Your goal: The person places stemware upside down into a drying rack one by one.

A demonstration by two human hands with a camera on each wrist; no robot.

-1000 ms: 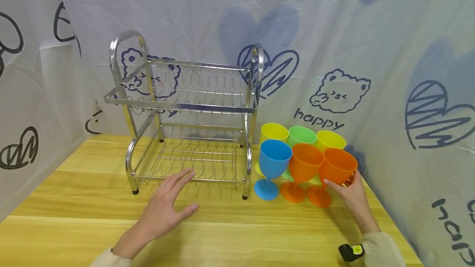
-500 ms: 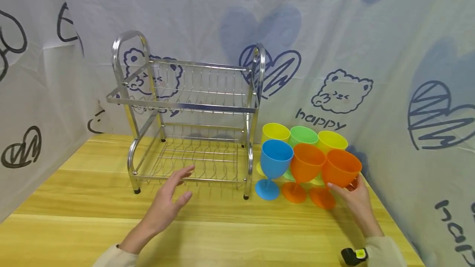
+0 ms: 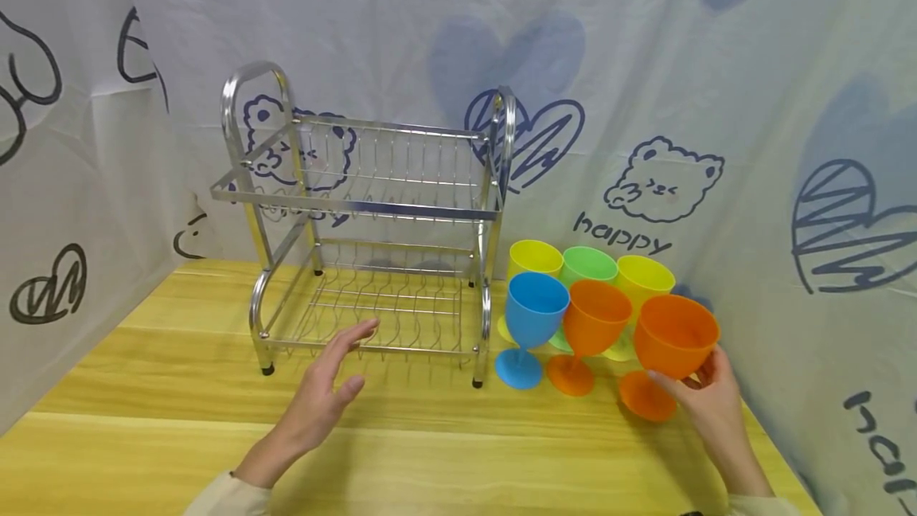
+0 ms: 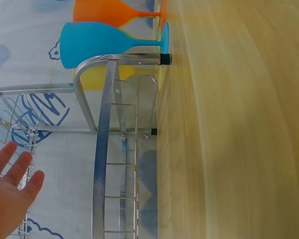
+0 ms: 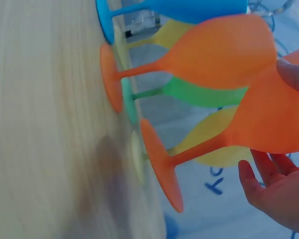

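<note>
Right hand clamped on rightmost orange plastic stemmed goblet at bowl, goblet tilted. Left hand raised before two-tier silver metal rack, thumb and fingers apart.

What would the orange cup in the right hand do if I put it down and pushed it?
That orange cup might tip if pushed high up: its wide bowl sits on a thin stem. It's probably light, since it looks like thin plastic. Being smooth, it might feel slippery.
</note>
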